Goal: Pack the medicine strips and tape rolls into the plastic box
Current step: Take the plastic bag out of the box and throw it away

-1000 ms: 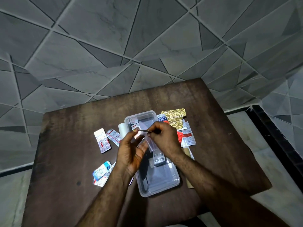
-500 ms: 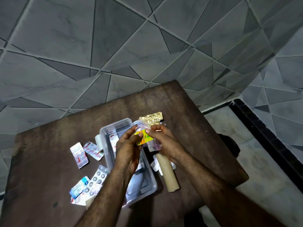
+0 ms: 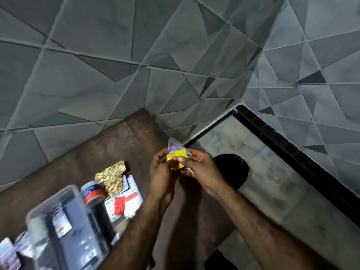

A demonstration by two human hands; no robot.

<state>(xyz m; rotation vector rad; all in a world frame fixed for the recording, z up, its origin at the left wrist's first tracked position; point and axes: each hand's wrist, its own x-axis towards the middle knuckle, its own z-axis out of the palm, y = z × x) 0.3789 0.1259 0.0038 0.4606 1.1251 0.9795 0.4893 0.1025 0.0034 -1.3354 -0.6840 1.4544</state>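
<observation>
Where grey tiles cut into triangles cover the wall (image 3: 136, 55), a dark brown wooden table (image 3: 116, 145) stands against it, with pale marble floor (image 3: 272, 182) and a black border strip to the right. The clear box (image 3: 64, 227), blurred, sits near left with a strip inside. Just right of it lie a tape roll (image 3: 91, 193) with blue and red lettering too blurred to read, a gold strip (image 3: 112, 178) and a red strip (image 3: 119, 205). Over the table's right edge, the left hand (image 3: 161, 172) and right hand (image 3: 198, 168) each grip a clear pouch (image 3: 176, 151) holding a yellow packet (image 3: 178, 156). Since half a second ago the view has swung right and the hands have moved away from the box.
</observation>
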